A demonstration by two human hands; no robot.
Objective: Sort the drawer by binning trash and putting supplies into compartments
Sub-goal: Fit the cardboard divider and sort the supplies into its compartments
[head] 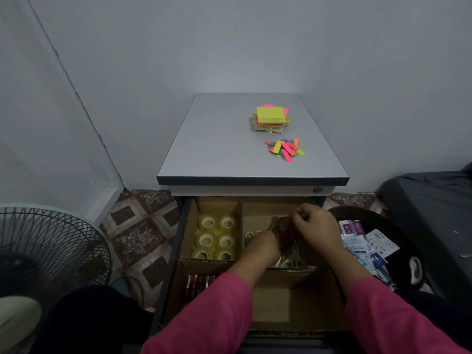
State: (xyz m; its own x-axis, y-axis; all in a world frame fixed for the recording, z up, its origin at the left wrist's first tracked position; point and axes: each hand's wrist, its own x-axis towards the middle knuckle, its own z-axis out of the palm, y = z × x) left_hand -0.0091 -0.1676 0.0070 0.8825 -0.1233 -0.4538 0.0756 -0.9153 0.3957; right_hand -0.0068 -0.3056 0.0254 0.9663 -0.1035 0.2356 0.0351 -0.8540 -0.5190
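Tape rolls (216,237) binned at 10 o'clock, wrappers (362,241) in the trash bin (398,226). Right hand (315,229) pinches a reddish crinkly item (284,231); left hand (263,246) grip unclear. Sticky notes (271,116) and flags (284,149) atop the cabinet (217,149) remain unsorted.

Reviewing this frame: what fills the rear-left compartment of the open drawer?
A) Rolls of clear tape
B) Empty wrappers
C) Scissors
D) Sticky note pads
A: six rolls of clear tape sit in pairs in the rear-left cardboard compartment, while the sticky notes lie on the cabinet top and the wrappers are in the bin to the right.
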